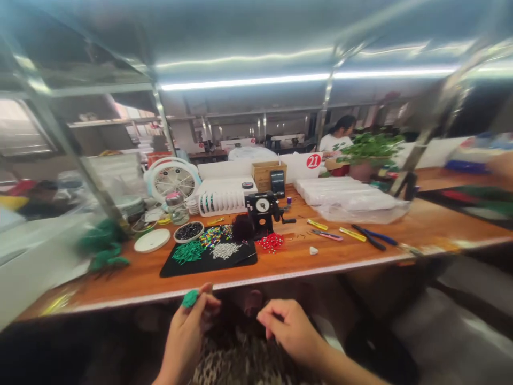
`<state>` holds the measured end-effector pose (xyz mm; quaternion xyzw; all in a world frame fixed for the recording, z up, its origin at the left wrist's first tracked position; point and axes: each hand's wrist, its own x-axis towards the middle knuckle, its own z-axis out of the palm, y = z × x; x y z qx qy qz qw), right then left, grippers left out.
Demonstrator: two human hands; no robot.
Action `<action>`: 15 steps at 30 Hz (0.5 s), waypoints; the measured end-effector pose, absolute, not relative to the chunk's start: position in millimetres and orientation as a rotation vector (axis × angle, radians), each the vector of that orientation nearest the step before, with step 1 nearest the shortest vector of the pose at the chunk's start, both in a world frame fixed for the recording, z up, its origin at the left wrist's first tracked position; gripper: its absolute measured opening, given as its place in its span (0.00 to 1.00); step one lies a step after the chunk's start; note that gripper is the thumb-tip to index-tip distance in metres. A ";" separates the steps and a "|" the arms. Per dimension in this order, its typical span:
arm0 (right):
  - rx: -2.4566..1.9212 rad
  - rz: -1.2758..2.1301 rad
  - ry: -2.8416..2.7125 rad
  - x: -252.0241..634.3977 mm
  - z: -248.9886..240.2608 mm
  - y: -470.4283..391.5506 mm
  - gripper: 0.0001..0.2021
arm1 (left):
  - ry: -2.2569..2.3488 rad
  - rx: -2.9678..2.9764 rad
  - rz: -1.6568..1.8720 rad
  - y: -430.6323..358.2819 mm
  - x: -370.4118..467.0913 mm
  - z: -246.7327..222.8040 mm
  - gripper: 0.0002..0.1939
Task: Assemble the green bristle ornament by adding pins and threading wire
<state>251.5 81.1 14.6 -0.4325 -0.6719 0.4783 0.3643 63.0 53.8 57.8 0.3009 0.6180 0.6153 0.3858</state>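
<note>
Just below the table's front edge, my left hand [193,316] is closed on a small green piece [189,298], rounded and soft-looking; its exact kind I cannot make out. Apart from it, my right hand [286,323] hovers to the right with thumb and fingers pinched together. Whatever they hold, if anything, is too small to see. On the table ahead lies a black mat [168,267] bearing green sticks [187,252], silvery-white beads [225,251] and multicoloured beads [211,235]. A heap of red beads [271,243] lies beside the mat.
Behind the mat stands a black hand-cranked machine [262,211]. Pliers [368,236], yellow-handled tools [352,233] and a white lump [313,250] lie right of it. A fan [173,181], plastic-wrapped packs [340,195] and a plant [372,147] stand farther back. Another person [336,140] sits beyond.
</note>
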 end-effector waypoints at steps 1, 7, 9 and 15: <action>-1.105 1.290 -1.690 250.8 14.6 81.4 0.15 | 1.519 0.760 1.453 51.1 63.8 56.7 0.25; -0.981 1.445 -1.702 236.4 15.1 76.1 0.14 | 1.326 0.841 1.066 43.9 86.3 36.3 0.25; -0.923 1.508 -1.731 234.9 16.6 73.8 0.13 | 1.376 0.927 1.113 45.9 89.3 37.2 0.23; -0.849 1.694 -1.839 238.5 15.3 75.4 0.12 | 1.247 1.127 1.109 46.6 86.9 41.8 0.18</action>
